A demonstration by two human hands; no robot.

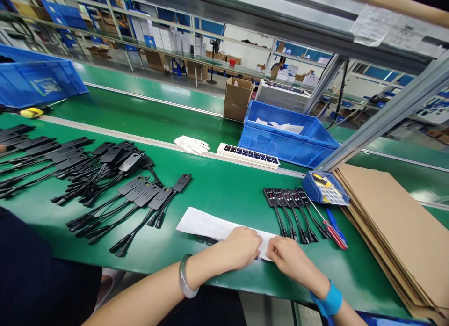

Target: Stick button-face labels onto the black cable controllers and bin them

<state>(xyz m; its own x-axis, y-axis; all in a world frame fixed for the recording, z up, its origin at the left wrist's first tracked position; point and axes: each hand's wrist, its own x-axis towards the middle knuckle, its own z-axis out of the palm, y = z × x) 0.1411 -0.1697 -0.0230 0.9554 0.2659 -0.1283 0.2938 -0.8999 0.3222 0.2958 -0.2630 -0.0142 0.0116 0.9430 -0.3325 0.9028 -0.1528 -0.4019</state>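
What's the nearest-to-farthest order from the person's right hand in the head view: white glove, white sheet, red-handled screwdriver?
1. White sheet: at the right hand.
2. Red-handled screwdriver: to the hand's right.
3. White glove: farther back, left.

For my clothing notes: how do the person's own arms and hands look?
Left hand and right hand are gloveless, with no sleeve visible. A rounded greyish-green bangle circles the left wrist; a wide bright blue band, the right.
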